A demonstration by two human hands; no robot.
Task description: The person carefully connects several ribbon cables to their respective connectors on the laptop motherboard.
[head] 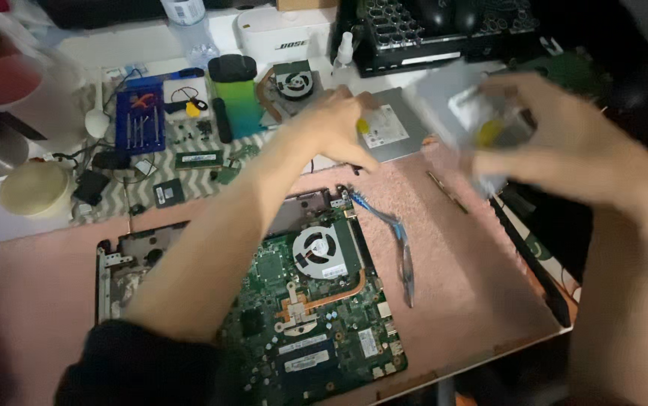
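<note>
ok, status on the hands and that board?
Left hand reaching over optical drive, small yellow item in fingers. Right hand gripping blurred pale packet. Motherboard bare on pink mat, left forearm across it.

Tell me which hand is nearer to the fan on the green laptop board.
Left. The left hand is above the fan, beyond the board's far edge. The right hand is far off to the right.

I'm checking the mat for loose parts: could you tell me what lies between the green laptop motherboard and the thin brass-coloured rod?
In the head view, between the green laptop motherboard and the thin brass-coloured rod, a blue-and-grey flat ribbon cable lies on the pink mat.
</note>
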